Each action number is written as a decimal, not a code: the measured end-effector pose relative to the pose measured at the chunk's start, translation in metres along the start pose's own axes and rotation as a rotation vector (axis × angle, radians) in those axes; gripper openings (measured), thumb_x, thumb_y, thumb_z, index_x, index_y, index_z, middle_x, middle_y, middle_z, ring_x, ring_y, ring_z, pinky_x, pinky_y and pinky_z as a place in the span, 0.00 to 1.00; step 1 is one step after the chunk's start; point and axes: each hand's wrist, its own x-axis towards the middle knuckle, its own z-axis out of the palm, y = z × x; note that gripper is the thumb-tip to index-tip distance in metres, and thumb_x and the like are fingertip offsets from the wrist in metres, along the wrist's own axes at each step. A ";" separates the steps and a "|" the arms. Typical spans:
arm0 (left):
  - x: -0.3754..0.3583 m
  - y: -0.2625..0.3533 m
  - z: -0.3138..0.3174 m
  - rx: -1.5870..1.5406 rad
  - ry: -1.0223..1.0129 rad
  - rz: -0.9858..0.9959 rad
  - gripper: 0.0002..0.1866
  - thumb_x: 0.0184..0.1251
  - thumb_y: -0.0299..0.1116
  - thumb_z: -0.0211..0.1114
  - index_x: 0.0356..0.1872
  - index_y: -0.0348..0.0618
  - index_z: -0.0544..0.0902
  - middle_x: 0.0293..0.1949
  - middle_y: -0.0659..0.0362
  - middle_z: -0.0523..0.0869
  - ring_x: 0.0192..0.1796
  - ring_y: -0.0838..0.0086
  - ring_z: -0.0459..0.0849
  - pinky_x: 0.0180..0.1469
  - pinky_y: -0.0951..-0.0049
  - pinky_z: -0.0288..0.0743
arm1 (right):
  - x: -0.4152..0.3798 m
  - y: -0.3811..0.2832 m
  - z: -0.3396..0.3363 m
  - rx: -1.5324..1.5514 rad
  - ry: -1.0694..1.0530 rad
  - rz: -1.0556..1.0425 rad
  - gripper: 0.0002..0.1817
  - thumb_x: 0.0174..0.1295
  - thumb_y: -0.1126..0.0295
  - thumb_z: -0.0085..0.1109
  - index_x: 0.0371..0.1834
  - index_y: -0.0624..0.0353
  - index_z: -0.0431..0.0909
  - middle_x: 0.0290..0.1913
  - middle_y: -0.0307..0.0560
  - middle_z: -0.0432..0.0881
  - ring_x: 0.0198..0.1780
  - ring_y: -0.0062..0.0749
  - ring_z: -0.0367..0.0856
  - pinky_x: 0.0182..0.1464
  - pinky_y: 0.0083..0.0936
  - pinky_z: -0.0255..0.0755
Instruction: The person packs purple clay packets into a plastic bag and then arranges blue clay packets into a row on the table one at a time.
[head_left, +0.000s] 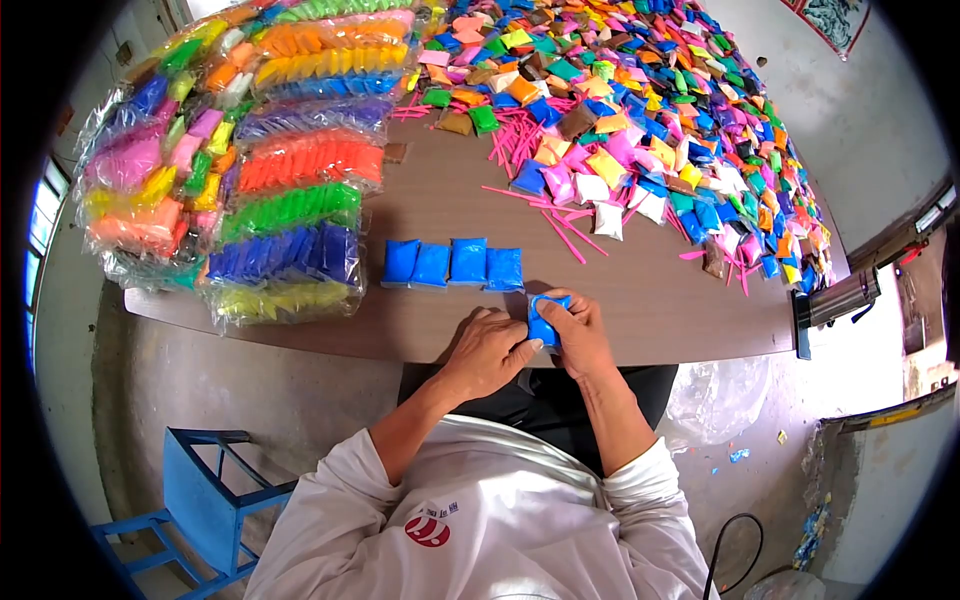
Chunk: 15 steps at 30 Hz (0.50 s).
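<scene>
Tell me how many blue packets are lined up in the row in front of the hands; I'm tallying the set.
4 in the row, side by side on the table. A fifth blue packet is held in both hands, left hand and right hand. More may lie in the pile.

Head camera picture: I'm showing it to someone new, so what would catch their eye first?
First, the heap of small coloured packets covering the far right of the table, with pink sticks scattered at its edge. On the left lie clear bags of colour-sorted packets. Near the front edge, both hands, left hand and right hand, hold a blue packet beside a row of four blue packets.
</scene>
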 end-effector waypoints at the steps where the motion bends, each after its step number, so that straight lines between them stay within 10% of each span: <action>1: 0.000 -0.001 0.000 0.017 0.005 0.002 0.16 0.73 0.43 0.62 0.31 0.41 0.80 0.30 0.50 0.82 0.38 0.51 0.80 0.45 0.53 0.70 | 0.000 -0.001 0.000 -0.013 0.002 0.001 0.13 0.69 0.67 0.66 0.50 0.65 0.83 0.40 0.38 0.86 0.40 0.18 0.81 0.44 0.21 0.76; 15: 0.000 -0.002 0.000 -0.023 0.002 -0.004 0.14 0.72 0.41 0.62 0.34 0.41 0.81 0.32 0.50 0.83 0.39 0.50 0.81 0.46 0.53 0.71 | -0.007 0.003 -0.010 -0.092 -0.030 -0.002 0.09 0.66 0.74 0.63 0.47 0.62 0.84 0.38 0.34 0.84 0.36 0.14 0.76 0.39 0.17 0.69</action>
